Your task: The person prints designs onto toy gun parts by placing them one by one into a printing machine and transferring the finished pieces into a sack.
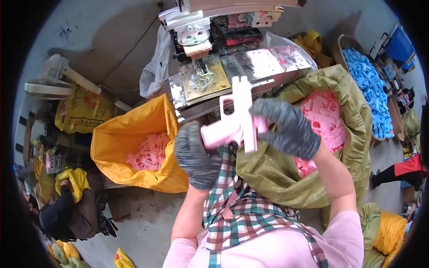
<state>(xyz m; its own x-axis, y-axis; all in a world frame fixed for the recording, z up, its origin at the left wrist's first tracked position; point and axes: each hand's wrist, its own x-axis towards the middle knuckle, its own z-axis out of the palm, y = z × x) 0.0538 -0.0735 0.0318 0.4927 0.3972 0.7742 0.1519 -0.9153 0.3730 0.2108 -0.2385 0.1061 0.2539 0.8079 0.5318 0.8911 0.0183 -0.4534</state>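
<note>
Grey concrete floor (143, 223), sacks around (workshop), left hand (196, 156) and right hand (288, 127) gripping pink toy gun (237, 120).

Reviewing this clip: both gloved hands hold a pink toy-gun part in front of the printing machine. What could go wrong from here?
1. The pink toy-gun part is pinched at its ends by the left hand and right hand; thick grey gloves may let it slip.
2. The machine plate looks ink-smeared, so a smudge on the part is possible.
3. The yellow sack and green sack crowd the hands, so a dropped part could land in the wrong one.
</note>
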